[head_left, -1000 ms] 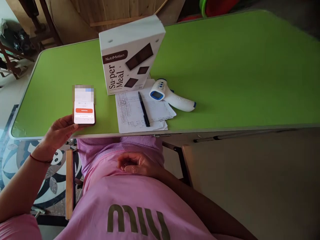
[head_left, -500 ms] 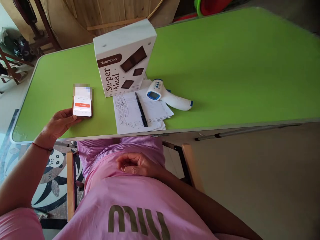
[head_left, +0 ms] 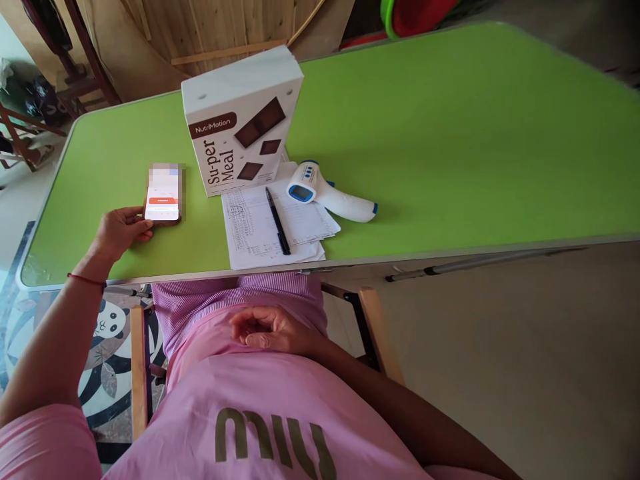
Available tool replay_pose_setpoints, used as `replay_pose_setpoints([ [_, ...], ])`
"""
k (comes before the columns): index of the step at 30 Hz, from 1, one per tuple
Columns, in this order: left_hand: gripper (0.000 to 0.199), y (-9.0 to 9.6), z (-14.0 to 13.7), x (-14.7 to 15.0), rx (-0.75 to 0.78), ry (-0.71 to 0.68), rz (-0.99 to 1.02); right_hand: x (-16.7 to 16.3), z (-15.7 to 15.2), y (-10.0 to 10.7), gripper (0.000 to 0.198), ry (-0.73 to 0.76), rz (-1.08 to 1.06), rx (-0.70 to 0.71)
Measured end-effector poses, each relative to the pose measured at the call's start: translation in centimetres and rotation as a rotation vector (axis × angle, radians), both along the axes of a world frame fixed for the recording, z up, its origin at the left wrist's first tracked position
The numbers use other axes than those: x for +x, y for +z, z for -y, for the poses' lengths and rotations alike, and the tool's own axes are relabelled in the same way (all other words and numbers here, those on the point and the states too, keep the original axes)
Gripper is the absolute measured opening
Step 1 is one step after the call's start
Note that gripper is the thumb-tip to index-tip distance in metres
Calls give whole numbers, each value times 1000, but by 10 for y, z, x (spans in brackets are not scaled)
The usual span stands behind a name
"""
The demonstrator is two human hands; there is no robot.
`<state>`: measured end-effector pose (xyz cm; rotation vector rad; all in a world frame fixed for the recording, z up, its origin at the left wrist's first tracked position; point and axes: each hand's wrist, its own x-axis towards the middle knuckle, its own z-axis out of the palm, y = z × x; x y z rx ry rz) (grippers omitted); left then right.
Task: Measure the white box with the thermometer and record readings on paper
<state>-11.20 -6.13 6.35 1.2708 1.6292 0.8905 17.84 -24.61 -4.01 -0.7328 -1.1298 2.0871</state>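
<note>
At the table's left side, my left hand (head_left: pixel 123 230) grips a lit smartphone (head_left: pixel 163 203) by its lower left corner, thumb on the near edge. Its screen shows a white page with an orange button, partly blurred out. My right hand (head_left: pixel 273 330) rests on my lap, palm turned inward, fingers loosely curled with a gap to the thumb and nothing visible in them. Right of the phone, a black pen (head_left: pixel 278 221) lies on handwritten paper sheets (head_left: pixel 250 230). A white and blue infrared thermometer (head_left: pixel 333 193) lies partly over the sheets' right side.
A white NutriMotion box (head_left: pixel 245 127) stands upright behind the papers on the green table (head_left: pixel 450 133). Wooden chair arms (head_left: pixel 139 367) flank my body. Beyond the table are a wooden panel (head_left: pixel 240 27) and a red and green object (head_left: pixel 420 13).
My left hand has moved the smartphone slightly away from me, farther over the table. My right hand keeps its place on my lap. The whole view has shifted a little.
</note>
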Motion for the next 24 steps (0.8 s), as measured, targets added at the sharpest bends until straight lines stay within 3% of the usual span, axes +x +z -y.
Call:
replay_pose_setpoints([
  [6, 46, 2, -4, -6, 52, -137, -211, -1, -1, -1, 29, 3, 4, 6],
  [14, 47, 12, 3, -2, 112, -324, -739, 0, -1, 1, 29, 9, 9, 9],
  [18, 44, 13, 11, 9, 152, -346, -1002, 0, -1, 0, 31, 9, 11, 8],
  [24, 63, 9, 24, 28, 137, -245, -1120, -1, -1, -2, 31, 4, 16, 7],
])
